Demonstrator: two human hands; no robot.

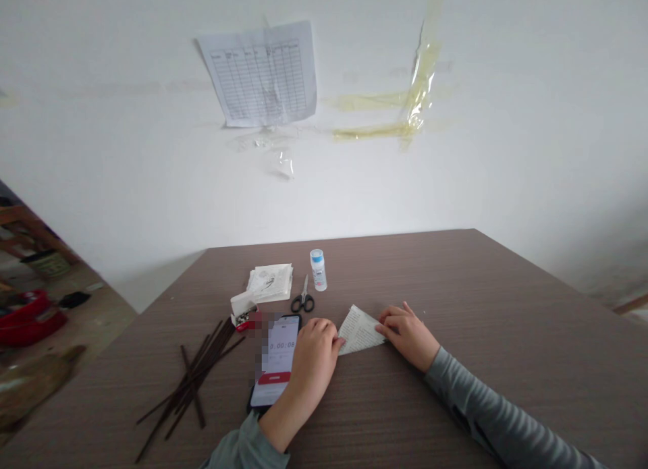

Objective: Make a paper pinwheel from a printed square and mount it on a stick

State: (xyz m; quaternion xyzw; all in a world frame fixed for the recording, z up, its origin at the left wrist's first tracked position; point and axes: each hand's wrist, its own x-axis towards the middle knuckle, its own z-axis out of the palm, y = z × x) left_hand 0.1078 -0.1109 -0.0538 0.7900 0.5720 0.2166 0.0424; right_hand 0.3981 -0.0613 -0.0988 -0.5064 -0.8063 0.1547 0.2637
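A sheet of printed paper (pixel 362 332), folded into a triangle, lies on the table between my hands with its point away from me. My left hand (pixel 316 351) is closed on its lower left corner, thumb and fingers pinching the edge. At the lower right corner, my right hand (pixel 409 334) grips the paper between thumb and fingers. Under my left forearm lies a phone (pixel 278 357), its screen lit with a running timer and a red button. Part of the phone is covered by my left hand and wrist.
Several thin dark sticks (pixel 190 381) lie crossed at the left. Behind the phone are a small open box (pixel 244 309), black-handled scissors (pixel 303 297), a paper stack (pixel 271 282) and an upright glue bottle (pixel 318 270). A white wall (pixel 385 192) borders the brown table (pixel 506 334).
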